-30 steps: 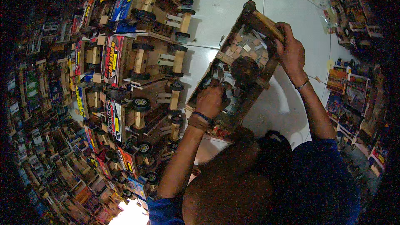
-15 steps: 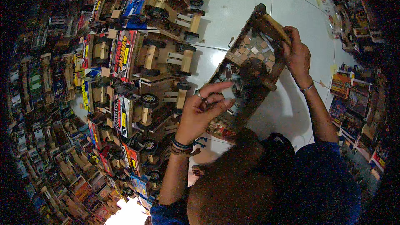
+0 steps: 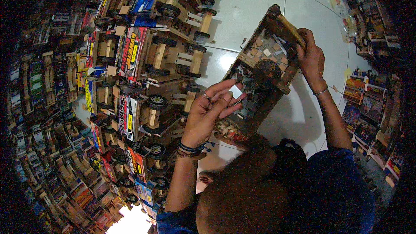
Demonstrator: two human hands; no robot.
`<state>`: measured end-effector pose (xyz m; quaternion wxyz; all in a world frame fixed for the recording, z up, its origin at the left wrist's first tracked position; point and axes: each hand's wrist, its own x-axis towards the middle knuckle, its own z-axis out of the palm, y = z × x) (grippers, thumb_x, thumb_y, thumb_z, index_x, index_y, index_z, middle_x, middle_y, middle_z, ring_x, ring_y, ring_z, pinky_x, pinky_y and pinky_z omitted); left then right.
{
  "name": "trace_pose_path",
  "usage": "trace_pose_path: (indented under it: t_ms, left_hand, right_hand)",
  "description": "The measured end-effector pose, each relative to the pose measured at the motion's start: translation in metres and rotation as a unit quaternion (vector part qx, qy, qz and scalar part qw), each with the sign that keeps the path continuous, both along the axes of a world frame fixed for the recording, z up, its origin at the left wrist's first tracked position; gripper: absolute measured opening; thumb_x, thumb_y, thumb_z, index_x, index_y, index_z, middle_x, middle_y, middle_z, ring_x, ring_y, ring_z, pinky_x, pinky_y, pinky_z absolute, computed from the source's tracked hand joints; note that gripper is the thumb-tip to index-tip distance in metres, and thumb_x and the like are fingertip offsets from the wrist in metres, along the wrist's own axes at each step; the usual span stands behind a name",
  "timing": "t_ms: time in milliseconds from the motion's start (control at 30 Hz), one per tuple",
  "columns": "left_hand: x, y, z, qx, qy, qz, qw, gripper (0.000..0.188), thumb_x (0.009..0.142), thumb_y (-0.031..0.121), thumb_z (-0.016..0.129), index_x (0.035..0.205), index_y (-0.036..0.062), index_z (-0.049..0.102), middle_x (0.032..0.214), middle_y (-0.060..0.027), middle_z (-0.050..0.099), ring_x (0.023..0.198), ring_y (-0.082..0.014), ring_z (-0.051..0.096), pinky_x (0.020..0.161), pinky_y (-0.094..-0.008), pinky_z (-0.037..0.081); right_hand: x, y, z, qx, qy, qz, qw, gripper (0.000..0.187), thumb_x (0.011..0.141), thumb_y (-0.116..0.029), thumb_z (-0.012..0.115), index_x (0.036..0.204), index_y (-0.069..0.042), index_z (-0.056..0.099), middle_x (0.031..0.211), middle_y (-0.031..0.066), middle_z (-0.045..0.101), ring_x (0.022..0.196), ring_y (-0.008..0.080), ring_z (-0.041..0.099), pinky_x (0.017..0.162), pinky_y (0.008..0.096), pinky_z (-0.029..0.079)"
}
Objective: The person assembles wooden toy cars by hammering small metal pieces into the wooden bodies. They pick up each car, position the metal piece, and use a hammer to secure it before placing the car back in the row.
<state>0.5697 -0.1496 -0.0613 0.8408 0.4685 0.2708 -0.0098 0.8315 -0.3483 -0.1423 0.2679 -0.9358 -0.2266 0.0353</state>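
Note:
A worn wooden box [image 3: 289, 30] stands tilted in front of me, with small wooden squares [image 3: 260, 51] at its far end and thin grey and white flat pieces [image 3: 248, 111] nearer to me. My right hand [image 3: 313, 60] is closed on the box's far right rim. Over the near left side of the box, my left hand [image 3: 201, 114] pinches a small white square piece [image 3: 235, 91] between thumb and fingers; its material cannot be told. A dark round object [image 3: 265, 73] sits in the middle of the box, its kind unclear.
Rows of wooden toy trucks [image 3: 134, 56] with black wheels and colourful printed panels stand close on the left. More such toys [image 3: 56, 147] spread to the far left. Printed panels and wooden parts [image 3: 368, 99] lie at right. Pale floor tiles [image 3: 229, 21] surround the box.
The small white square has come into view in my left hand's fingers, which were apart over the box before. My right hand stays on the rim.

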Motion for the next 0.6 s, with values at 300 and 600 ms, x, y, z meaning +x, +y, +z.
trace_pose_path:
  t_ms: [300,600]
  left_hand:
    - [0.002,0.003,0.008,-0.007,0.022,0.017,1.000,0.039,0.099,0.008,0.059,0.137,0.0000,0.052,0.131,-0.0131,0.059,0.112,-0.0312,0.067,0.093,-0.0379,0.058]
    - [-0.007,0.014,0.008,0.073,0.097,0.004,0.993,0.027,0.097,0.014,0.066,0.119,-0.0008,0.063,0.109,-0.0118,0.068,0.100,-0.0250,0.071,0.081,-0.0347,0.061]
  right_hand:
    - [0.001,-0.001,-0.001,-0.013,-0.009,0.001,1.000,0.044,0.090,-0.008,0.065,0.130,-0.017,0.047,0.106,0.0156,0.071,0.088,0.0400,0.070,0.073,0.0469,0.056]
    - [0.000,0.000,-0.001,0.006,-0.014,0.001,1.000,0.044,0.091,-0.010,0.065,0.131,-0.018,0.047,0.099,0.0164,0.072,0.087,0.0393,0.070,0.072,0.0465,0.055]
